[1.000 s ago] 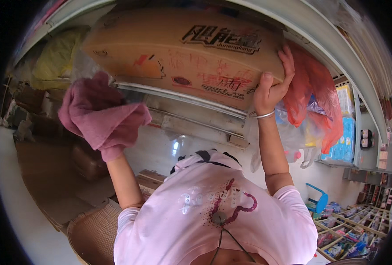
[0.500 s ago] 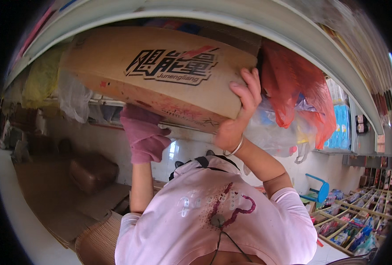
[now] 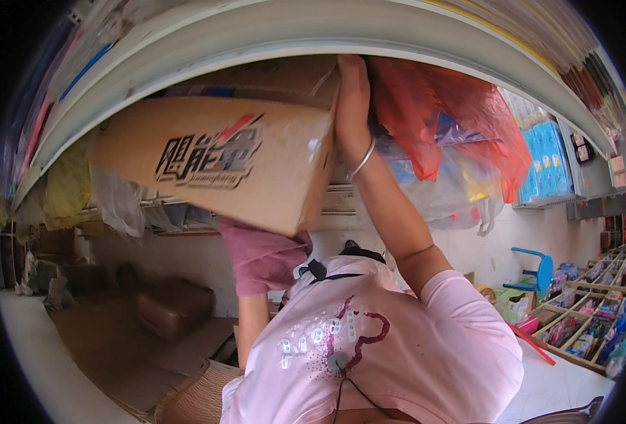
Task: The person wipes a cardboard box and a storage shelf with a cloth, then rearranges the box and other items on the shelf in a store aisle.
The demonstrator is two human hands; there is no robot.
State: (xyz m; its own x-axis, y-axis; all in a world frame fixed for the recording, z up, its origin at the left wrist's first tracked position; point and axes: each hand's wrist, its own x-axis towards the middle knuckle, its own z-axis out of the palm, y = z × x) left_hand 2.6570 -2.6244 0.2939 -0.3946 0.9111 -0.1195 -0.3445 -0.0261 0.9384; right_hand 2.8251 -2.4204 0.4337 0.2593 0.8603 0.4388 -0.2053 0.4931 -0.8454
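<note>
A brown cardboard box with bold dark print and a red mark sits tilted on the shelf in front of me. My right hand reaches up to the box's far right corner and grips its edge; the fingertips pass behind it. A pink cloth is bunched around my left hand below the box's near edge. The cloth hides the fingers on that side, and it lies close under the box's lower corner.
Red plastic bags and clear bags bulge out right of the box. A white shelf edge curves above it. Yellow and clear bags hang at left. A blue stool and divided bins stand at the lower right.
The box has turned and shifted left, so its right end now shows. My right hand has moved up and left to its far corner. The clothed left hand has moved right and down.
</note>
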